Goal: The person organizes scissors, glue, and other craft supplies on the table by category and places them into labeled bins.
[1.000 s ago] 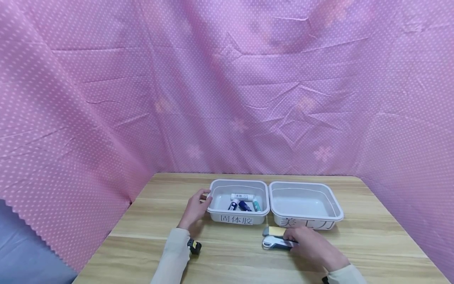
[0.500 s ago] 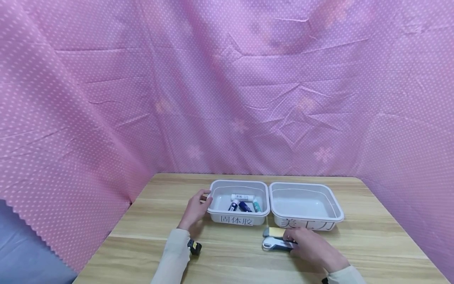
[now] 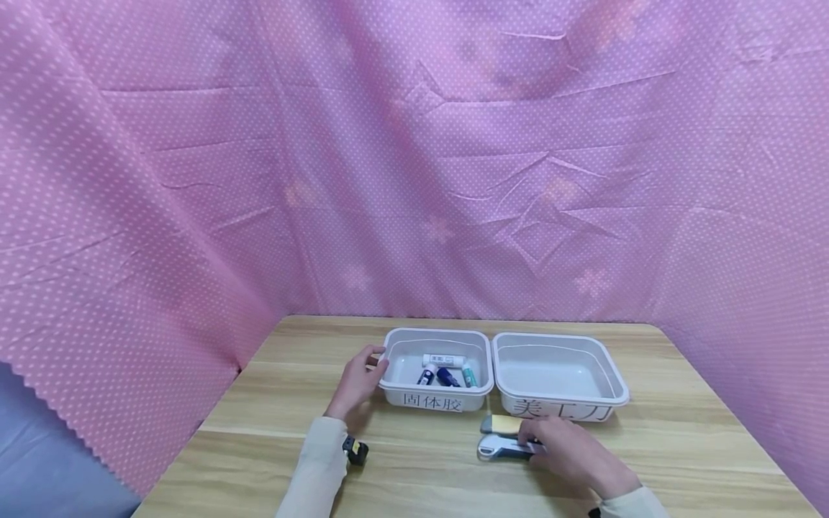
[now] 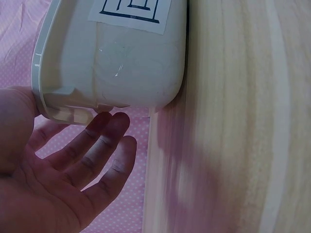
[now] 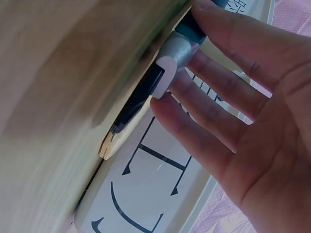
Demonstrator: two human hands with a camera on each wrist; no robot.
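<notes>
My left hand (image 3: 356,381) rests against the left end of a white plastic box (image 3: 479,396), its fingers loosely bent at the rim. Inside lie several glue sticks (image 3: 443,360), white, dark blue and green. My right hand (image 3: 573,450) pinches a white-and-dark utility knife (image 3: 499,446) between thumb and fingers, low over the wooden table. In the right wrist view its grey end (image 5: 177,51) shows between them. A yellow utility knife (image 3: 504,424) with a grey tip lies just behind it, partly hidden by my fingers.
A second white box (image 3: 622,392) stands against the first one's right side. Both carry paper labels (image 3: 432,402) with Chinese characters on the front. The wooden table (image 3: 414,475) ends at a pink dotted curtain (image 3: 440,180) behind.
The white-and-dark utility knife has shifted very slightly to the left under my right hand. My left hand and both boxes look the same.
</notes>
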